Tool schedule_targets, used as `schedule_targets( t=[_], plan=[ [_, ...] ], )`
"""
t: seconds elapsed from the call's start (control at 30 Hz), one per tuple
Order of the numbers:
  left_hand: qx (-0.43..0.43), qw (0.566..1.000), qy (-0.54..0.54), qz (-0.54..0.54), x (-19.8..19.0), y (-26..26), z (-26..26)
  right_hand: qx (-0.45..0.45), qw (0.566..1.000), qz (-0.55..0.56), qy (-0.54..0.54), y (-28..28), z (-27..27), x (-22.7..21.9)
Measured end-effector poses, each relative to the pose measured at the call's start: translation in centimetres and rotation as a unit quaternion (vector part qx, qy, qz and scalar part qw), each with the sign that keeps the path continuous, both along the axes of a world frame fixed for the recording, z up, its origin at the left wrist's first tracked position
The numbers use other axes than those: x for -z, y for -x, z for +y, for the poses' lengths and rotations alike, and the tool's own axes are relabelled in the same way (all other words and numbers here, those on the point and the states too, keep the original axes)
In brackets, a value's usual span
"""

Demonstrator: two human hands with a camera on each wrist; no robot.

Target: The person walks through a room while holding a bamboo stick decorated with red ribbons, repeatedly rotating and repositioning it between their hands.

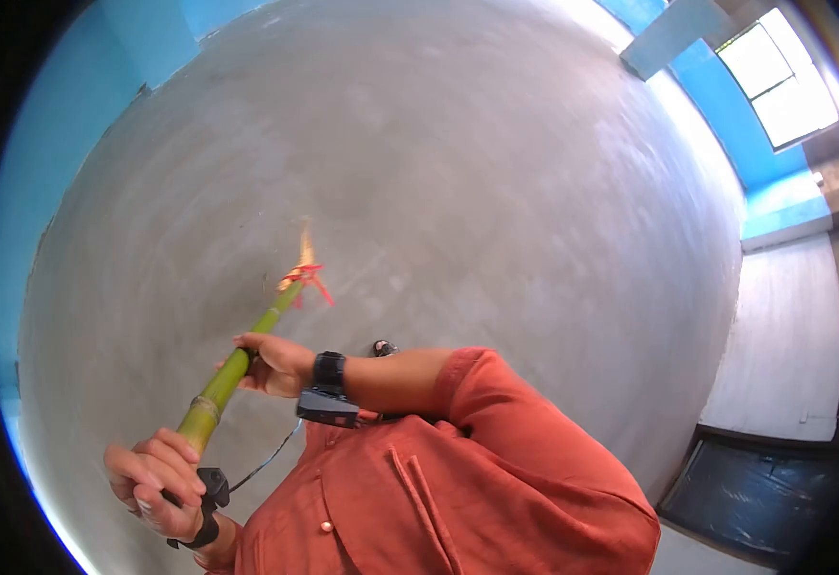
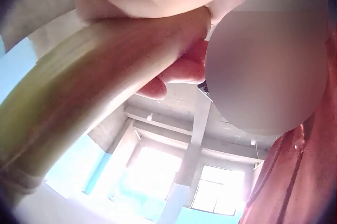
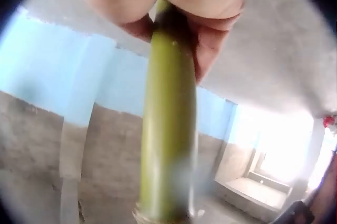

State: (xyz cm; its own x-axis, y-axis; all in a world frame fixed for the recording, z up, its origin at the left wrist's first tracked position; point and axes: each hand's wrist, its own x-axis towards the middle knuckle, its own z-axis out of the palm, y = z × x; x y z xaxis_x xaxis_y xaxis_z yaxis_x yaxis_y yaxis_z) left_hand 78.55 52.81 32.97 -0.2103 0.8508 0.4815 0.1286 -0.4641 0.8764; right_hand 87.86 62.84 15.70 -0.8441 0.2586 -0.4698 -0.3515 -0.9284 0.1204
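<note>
A thick green bamboo pole (image 1: pixel 220 391) slants down and away from the person toward the floor. At its far end is a straw-coloured tuft (image 1: pixel 305 244), bound with red strips (image 1: pixel 314 278) whose ends stick out. The left hand (image 1: pixel 159 471) grips the near end, just behind a ringed joint in the bamboo. Farther down the pole, the right hand (image 1: pixel 283 366) wraps its fingers round it. Seen from the left wrist, the pole (image 2: pixel 79 87) runs out from under the palm. In the right wrist view, the fingers (image 3: pixel 208 50) curl round the pole.
Smooth grey concrete floor (image 1: pixel 458 172) spreads ahead. Blue-painted walls (image 1: pixel 65 163) bound the room on the left, with a window (image 1: pixel 779 77) at upper right. A dark panel or mat (image 1: pixel 755 494) lies at lower right, by a pale slab (image 1: pixel 783 345). A shoe tip (image 1: pixel 384 347) shows beyond the right forearm.
</note>
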Motion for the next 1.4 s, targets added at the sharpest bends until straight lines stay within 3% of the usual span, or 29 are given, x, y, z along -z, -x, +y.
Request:
schedule_targets(
  t=[0.13,0.2,0.27,0.33,0.4,0.43,0.47,0.5,0.53,0.57,0.7,0.73,0.77,0.8,0.83,0.87,0.9,0.93,0.97,1.0,1.03,1.1,1.13,1.17,1.2,1.23,1.27,1.3,1.4],
  plan=[
    [0.060,0.995,-0.001,-0.074,3.2,2.0,-0.1,0.052,0.997,-0.055,-0.026,-4.9,-0.3,1.7],
    [0.064,0.997,0.029,0.011,8.5,1.4,2.4,0.134,0.979,-0.150,-0.031,-8.8,1.4,4.8],
    [0.162,0.951,0.236,-0.115,12.3,0.3,3.8,0.192,0.937,-0.290,-0.008,-13.3,2.5,7.3],
    [0.129,0.929,0.326,-0.121,11.7,-4.8,4.6,0.275,0.904,-0.327,-0.027,-19.7,3.2,10.5],
    [0.166,0.909,0.358,-0.134,13.0,-4.7,4.8,0.334,0.862,-0.378,-0.050,-26.9,4.4,14.3],
    [0.201,0.889,0.386,-0.146,13.9,-4.3,4.7,0.319,0.874,-0.367,-0.016,-31.1,5.2,17.5],
    [0.200,0.885,0.396,-0.141,14.4,-3.9,4.6,0.299,0.840,-0.451,-0.036,-33.1,5.5,15.8],
    [0.192,0.887,0.396,-0.140,14.7,-3.8,4.3,0.323,0.816,-0.477,-0.048,-35.7,5.8,17.9],
    [0.200,0.877,0.419,-0.127,15.0,-3.4,4.4,0.291,0.788,-0.537,-0.075,-37.9,6.2,19.8],
    [0.206,0.865,0.443,-0.114,15.2,-3.0,4.4,0.255,0.814,-0.521,-0.025,-39.9,6.9,21.5],
    [0.201,0.850,0.476,-0.101,15.2,-2.4,4.7,0.066,0.798,-0.594,-0.077,-35.1,6.9,21.1],
    [0.194,0.857,0.470,-0.089,15.9,-2.4,4.5,0.042,0.787,-0.600,-0.135,-33.6,6.5,24.3],
    [0.187,0.863,0.463,-0.078,16.4,-2.2,4.3,-0.018,0.802,-0.578,-0.150,-30.0,6.1,21.6],
    [0.187,0.863,0.462,-0.079,16.8,-2.1,4.1,0.013,0.844,-0.521,-0.126,-27.7,5.1,25.2],
    [0.156,0.879,0.446,-0.068,17.2,-1.9,3.8,-0.051,0.861,-0.486,-0.142,-22.7,4.6,19.7],
    [0.123,0.893,0.429,-0.057,17.5,-1.9,3.5,-0.089,0.894,-0.404,-0.176,-19.7,3.7,22.0],
    [0.121,0.894,0.427,-0.059,17.3,-2.0,3.4,-0.093,0.919,-0.361,-0.125,-15.7,2.7,20.3],
    [0.089,0.918,0.384,-0.045,17.3,-1.6,3.2,-0.032,0.962,-0.270,0.004,-11.9,1.9,17.6],
    [0.055,0.939,0.339,-0.031,16.9,-1.2,3.0,-0.062,0.973,-0.221,0.015,-9.0,1.6,15.3],
    [0.040,0.934,0.345,-0.081,15.6,-0.5,2.7,-0.027,0.976,-0.211,0.055,-6.5,1.7,8.1],
    [0.025,0.927,0.350,-0.130,14.0,0.3,2.4,-0.025,0.980,-0.183,0.072,-3.8,1.0,8.2],
    [0.018,0.979,0.188,-0.079,13.2,4.0,0.7,-0.079,0.984,-0.152,0.051,-0.4,0.7,4.3],
    [0.012,0.979,0.187,-0.081,11.9,4.1,0.6,-0.081,0.991,-0.091,0.051,0.7,0.3,3.5],
    [0.042,0.987,0.129,-0.086,10.4,4.1,0.7,-0.089,0.990,-0.092,0.050,1.3,0.0,3.8],
    [0.072,0.991,0.067,-0.089,9.7,4.1,0.8,-0.106,0.994,-0.027,0.027,2.0,-0.2,4.3],
    [0.064,0.992,0.062,-0.087,9.0,3.9,0.9,-0.123,0.992,0.041,0.003,2.6,-0.1,4.4],
    [0.083,0.994,0.074,-0.019,8.2,3.5,1.2,-0.128,0.990,0.051,-0.006,2.7,0.2,3.5],
    [0.101,0.990,0.087,0.047,7.7,3.3,1.2,-0.137,0.989,0.052,-0.009,3.1,0.2,3.3],
    [0.128,0.981,0.103,0.103,4.9,2.0,1.0,-0.133,0.991,0.014,-0.020,2.9,-0.2,0.7]
  ],
)
